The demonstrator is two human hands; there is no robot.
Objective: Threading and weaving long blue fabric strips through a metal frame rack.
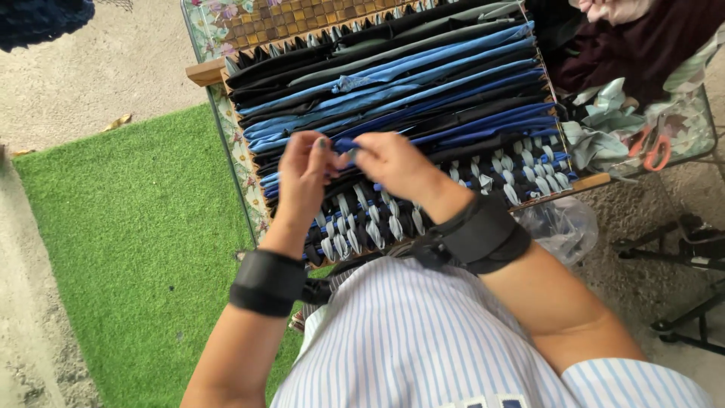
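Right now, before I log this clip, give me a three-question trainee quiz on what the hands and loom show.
1. True or false: both hands pinch the same blue fabric strip.
2. Which lies right of the loom: A) orange-handled scissors B) a hammer?
3. What covers the ground left of the table?

Key:
1. True: left hand and right hand meet on the blue fabric strip over the wooden loom.
2. A, the orange-handled scissors.
3. Green artificial grass.
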